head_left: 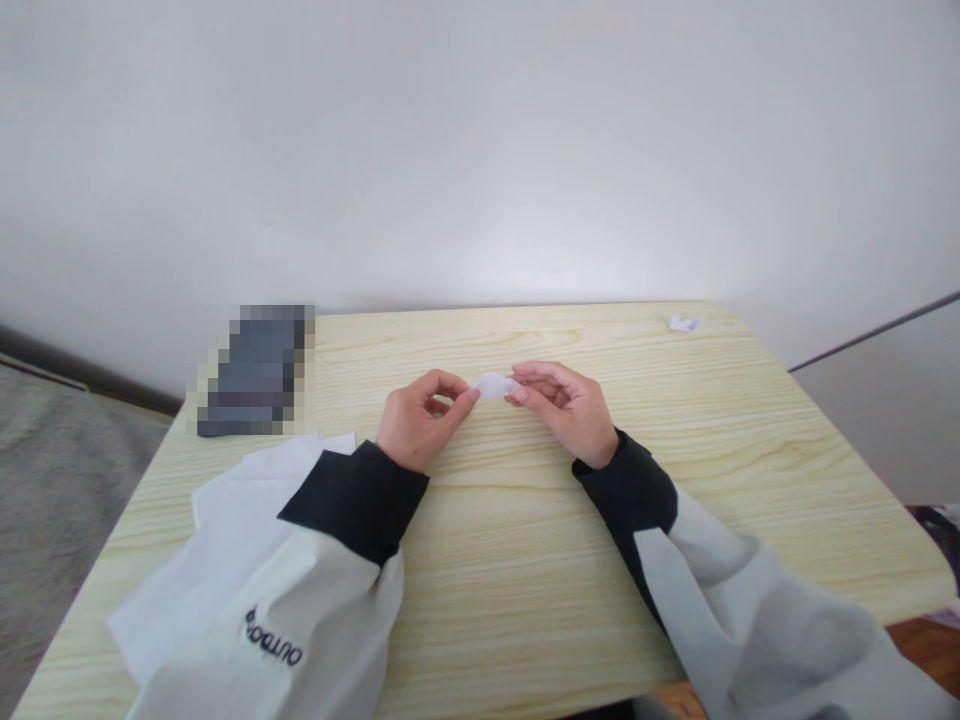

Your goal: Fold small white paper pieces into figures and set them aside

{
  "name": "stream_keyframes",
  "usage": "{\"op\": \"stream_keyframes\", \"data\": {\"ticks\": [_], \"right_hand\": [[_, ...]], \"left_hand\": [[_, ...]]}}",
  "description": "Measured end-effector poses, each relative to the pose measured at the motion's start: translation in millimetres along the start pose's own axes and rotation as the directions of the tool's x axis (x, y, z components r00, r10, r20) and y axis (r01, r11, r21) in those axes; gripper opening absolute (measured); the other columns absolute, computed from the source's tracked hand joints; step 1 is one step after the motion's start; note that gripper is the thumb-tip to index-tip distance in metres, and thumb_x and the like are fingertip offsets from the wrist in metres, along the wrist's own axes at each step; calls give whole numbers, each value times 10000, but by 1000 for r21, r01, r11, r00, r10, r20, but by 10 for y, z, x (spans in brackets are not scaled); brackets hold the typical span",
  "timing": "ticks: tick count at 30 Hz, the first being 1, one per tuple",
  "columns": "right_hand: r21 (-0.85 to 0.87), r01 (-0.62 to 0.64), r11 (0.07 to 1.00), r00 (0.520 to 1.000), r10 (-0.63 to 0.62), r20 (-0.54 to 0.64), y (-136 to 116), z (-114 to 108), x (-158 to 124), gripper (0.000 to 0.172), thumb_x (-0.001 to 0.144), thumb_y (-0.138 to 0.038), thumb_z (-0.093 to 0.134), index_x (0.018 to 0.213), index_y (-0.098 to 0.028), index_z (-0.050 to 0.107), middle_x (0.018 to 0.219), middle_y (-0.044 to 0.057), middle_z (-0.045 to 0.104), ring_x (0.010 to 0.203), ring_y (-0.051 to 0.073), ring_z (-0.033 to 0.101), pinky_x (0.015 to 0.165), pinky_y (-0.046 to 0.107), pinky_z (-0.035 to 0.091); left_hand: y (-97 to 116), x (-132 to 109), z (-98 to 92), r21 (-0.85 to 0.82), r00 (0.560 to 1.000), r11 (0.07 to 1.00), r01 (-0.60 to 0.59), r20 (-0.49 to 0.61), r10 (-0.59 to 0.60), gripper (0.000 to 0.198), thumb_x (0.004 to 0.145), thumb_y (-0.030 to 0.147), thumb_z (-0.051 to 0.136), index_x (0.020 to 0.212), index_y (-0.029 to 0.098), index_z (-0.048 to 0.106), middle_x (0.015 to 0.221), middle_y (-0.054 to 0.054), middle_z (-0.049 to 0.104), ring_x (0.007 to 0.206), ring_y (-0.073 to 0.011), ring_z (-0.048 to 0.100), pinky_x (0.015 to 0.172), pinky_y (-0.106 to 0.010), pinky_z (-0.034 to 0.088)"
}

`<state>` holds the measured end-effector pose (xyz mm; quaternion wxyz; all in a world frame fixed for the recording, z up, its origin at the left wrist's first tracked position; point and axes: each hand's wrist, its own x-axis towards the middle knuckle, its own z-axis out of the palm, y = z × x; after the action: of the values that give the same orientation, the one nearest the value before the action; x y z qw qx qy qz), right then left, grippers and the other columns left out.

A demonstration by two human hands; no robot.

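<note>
In the head view: pinched at one end between thumb and forefinger of the left hand (pixel 421 420), and at the other between thumb and fingers of the right hand (pixel 574 410), a small white piece (pixel 494 386), midway across the wooden table (pixel 510 580). Hard to tell whether lifted or touching the wood. Behind both hands, a strip of wood grain up to the far edge, with the pale wall (pixel 480 150) just beyond. Between the forearms, a broad stretch of the same grain running down to the near edge. To the right, more wood out to a slanting side edge, with a white scrap (pixel 683 324) near the far right corner, well apart from the fingers. Tighter on the left: a dark pixelated object (pixel 255 365) by the far left corner, and white sheets (pixel 225 540) just below, fanned toward the left edge and partly hidden under the left sleeve (pixel 277 610). Past that edge, a grey floor covering (pixel 52 490). Across the right near part, the right sleeve (pixel 787 620).
</note>
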<state>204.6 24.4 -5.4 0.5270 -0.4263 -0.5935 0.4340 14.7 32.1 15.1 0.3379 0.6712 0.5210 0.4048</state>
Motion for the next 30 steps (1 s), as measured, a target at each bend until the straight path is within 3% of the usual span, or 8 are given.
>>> {"op": "stream_keyframes", "data": {"ticks": [5, 10, 18, 24, 30], "right_hand": [[-57, 29, 998, 999, -31, -30, 48, -4, 7, 304, 737, -311, 687, 1006, -192, 609, 880, 39, 696, 824, 152, 675, 787, 309, 563], [-125, 41, 991, 995, -52, -87, 36, -1, 2, 217, 739, -326, 679, 890, -189, 605, 821, 26, 692, 754, 149, 681, 729, 289, 564], [-58, 21, 998, 998, -25, -62, -47, 10, -18, 180, 796, -344, 615, 868, -181, 640, 809, 33, 712, 735, 158, 692, 712, 301, 576], [-66, 8, 998, 997, -13, -71, 40, 2, 6, 228, 728, -347, 684, 875, -181, 634, 810, 29, 702, 747, 152, 684, 728, 298, 569], [-190, 42, 981, 998, -52, -47, 7, -3, 18, 177, 750, -309, 663, 886, -197, 678, 859, 31, 713, 759, 146, 678, 752, 287, 563]], "left_hand": [[0, -7, 3, 15, 999, 1000, -24, 22, 24, 234, 733, 384, 626, 704, 151, 620, 711, -23, 669, 549, -103, 564, 524, -211, 462], [-7, -5, 9, 29, 995, 998, -62, 75, 60, 220, 731, 376, 623, 705, 158, 628, 656, -14, 659, 530, -104, 545, 518, -217, 448], [-56, 13, 17, -25, 998, 999, -24, 56, 25, 244, 731, 391, 630, 706, 149, 615, 646, -22, 653, 553, -113, 557, 545, -231, 455], [-89, 16, 12, -47, 997, 999, -21, 67, 24, 411, 721, 414, 652, 1039, 159, 599, 787, -46, 713, 610, -136, 624, 604, -254, 506], [-79, 12, 18, -8, 999, 999, -47, 16, 47, 242, 710, 401, 665, 749, 163, 643, 732, -30, 704, 618, -133, 630, 600, -234, 515]]}}
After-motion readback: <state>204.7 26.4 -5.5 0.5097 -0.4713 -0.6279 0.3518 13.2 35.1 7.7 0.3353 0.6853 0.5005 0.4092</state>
